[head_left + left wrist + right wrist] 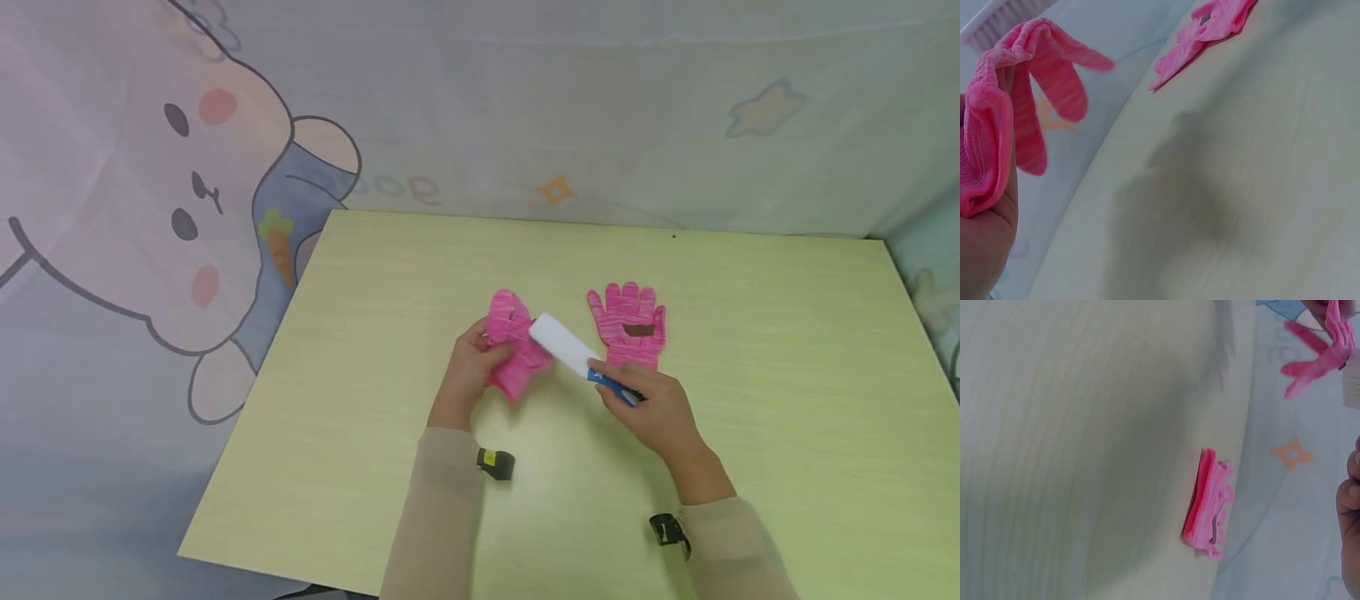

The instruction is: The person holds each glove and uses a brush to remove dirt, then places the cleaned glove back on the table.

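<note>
My left hand (468, 367) grips a pink knitted glove (513, 375) above the table. In the left wrist view, the loose fingers of this held glove (1060, 81) hang down past the hand. My right hand (660, 408) holds a white brush (564, 345) by its blue handle (615, 387), and the brush head overlaps the glove's edge in the head view. Rows of bristles (1352, 381) show close to the glove in the right wrist view. A second pink glove (622, 321) lies flat, fingers pointing away, with a brown patch (638, 330) across it.
Both hands are over a pale yellow-green table (360, 333). Behind it hangs a printed curtain (525, 108) with a cartoon animal and stars. Black wrist cameras, one at the left wrist (497, 464) and one at the right (670, 531), stick out beside the sleeves.
</note>
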{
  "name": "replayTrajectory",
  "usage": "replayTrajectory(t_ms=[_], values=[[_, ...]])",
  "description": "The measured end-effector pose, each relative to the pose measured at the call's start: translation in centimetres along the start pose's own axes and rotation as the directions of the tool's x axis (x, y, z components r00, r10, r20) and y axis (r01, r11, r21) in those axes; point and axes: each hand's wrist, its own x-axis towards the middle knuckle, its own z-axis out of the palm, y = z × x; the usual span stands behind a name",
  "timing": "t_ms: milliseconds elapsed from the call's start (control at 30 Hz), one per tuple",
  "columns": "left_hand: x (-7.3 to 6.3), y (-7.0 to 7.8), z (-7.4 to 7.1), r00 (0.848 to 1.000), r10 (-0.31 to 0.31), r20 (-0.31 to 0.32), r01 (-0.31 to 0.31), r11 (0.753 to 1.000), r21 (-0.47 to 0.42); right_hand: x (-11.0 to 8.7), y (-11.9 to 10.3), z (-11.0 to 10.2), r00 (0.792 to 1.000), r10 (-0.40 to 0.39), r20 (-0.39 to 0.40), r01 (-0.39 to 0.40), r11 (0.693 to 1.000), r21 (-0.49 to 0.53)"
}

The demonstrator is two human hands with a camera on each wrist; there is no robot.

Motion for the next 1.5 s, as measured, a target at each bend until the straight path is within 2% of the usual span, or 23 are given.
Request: replayTrajectory(t_ms=[100,400,500,633,833,967,1133,1333,1500], values=[[0.0,0.0,-0.2,1.0,0.002,-0.002,-0.002,0.999,-0.046,-0.1,0.2,-0.3,1.0,0.012,-0.01,-0.012,1.0,-0.017],[0.0,0.0,-0.3,1.0,0.017,0.013,-0.016,0.998,-0.065,-0.4,0.8,-0.6,1.0,0.012,-0.003,-0.012,1.0,-0.008],[-0.2,0.2,-0.3,0.999,0.036,0.013,-0.035,0.997,-0.065,-0.3,0.7,-0.8,1.0,0.018,-0.025,-0.018,1.0,0.022],[-0.2,0.2,-0.4,0.998,0.055,0.025,-0.053,0.996,-0.077,0.0,0.5,-1.0,0.997,0.041,-0.069,-0.034,0.993,0.112],[0.3,0.0,0.0,0.999,0.012,0.047,-0.007,0.993,-0.12,0.2,0.2,-0.6,0.99,0.121,-0.073,-0.105,0.974,0.201],[0.6,-0.2,0.3,0.997,-0.025,0.075,0.035,0.991,-0.129,0.5,-0.9,-0.7,0.987,0.151,-0.055,-0.137,0.97,0.202],[0.4,0.0,0.4,0.995,-0.029,0.097,0.04,0.992,-0.116,0.7,-1.5,-0.9,0.986,0.153,-0.061,-0.139,0.972,0.192],[0.0,0.3,0.4,0.987,-0.042,0.156,0.069,0.984,-0.167,0.0,-0.2,-0.5,0.991,0.113,-0.074,-0.095,0.975,0.203],[0.0,0.1,0.6,0.989,-0.047,0.137,0.07,0.983,-0.17,0.1,-0.3,-0.2,0.995,-0.047,-0.086,0.058,0.989,0.137]])
